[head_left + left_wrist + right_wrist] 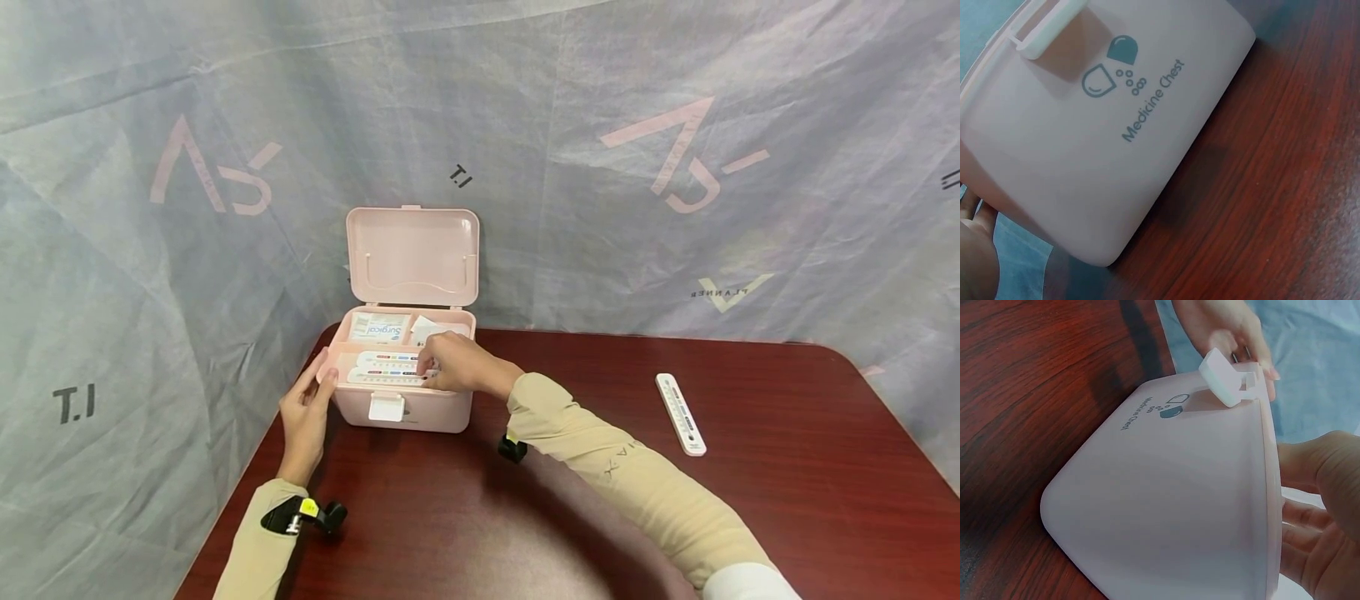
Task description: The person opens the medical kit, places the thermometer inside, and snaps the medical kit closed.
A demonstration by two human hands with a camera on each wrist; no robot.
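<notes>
A pink medicine chest (442, 412) stands with its lid (412, 254) raised. My left hand (306, 408) grips its left rim, thumb over the edge and fingers along the outer side. My right hand (457, 362) reaches into the front tray and pinches the right end of a white strip thermometer (386, 377); the fingertips are partly hidden. Another strip thermometer (375, 357) lies just behind it. In the right wrist view the chest's rim hides where the right fingers (1304, 540) end.
A packet marked Surgical (380, 327) sits in the back left compartment, with white items (423, 327) in the back right one. A third thermometer (681, 414) lies on the dark red table (585, 367) to the right. Grey cloth (525, 167) hangs behind.
</notes>
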